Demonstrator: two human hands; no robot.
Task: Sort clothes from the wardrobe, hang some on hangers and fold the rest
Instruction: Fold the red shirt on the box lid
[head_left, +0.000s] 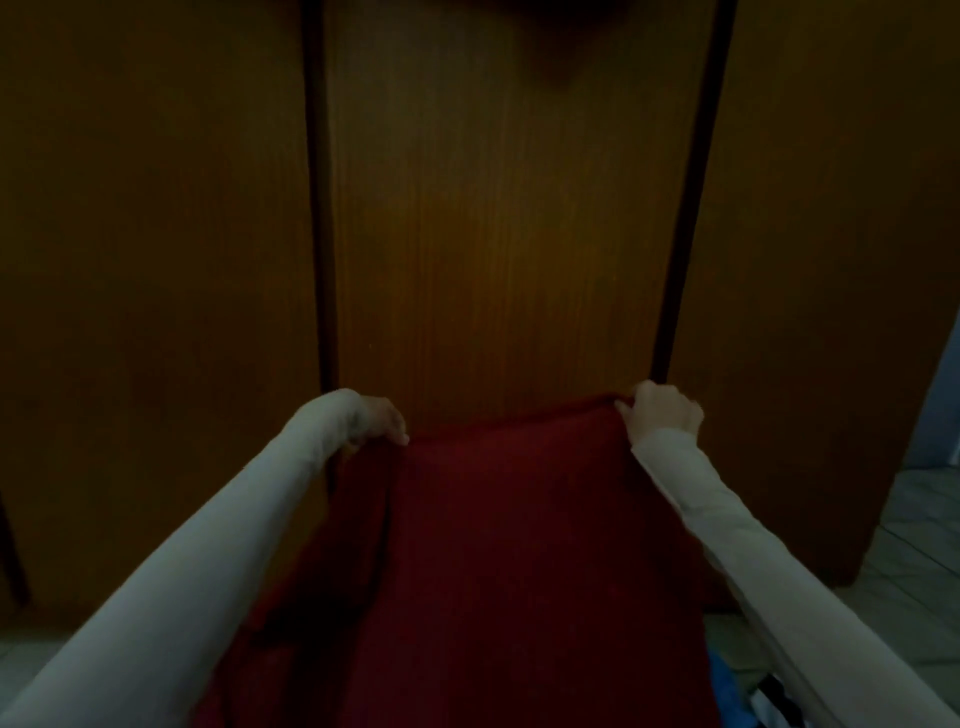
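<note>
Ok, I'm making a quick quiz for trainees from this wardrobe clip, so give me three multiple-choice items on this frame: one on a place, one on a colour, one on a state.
1. Where is the dark red cloth garment held?
A. In front of the closed brown wooden wardrobe doors
B. Inside an open drawer
C. Flat on a bed

2. What colour are the person's long sleeves?
A. Black
B. Off-white
C. Blue

3. What are the left hand and right hand doing?
A. Both hang idle
B. Only the right grips
C. Each grips an upper corner of the garment

Answers:
1 A, the wood panels stand right behind the cloth.
2 B, both forearms are clad in pale fabric.
3 C, the fingers of both curl over the top edge.
</note>
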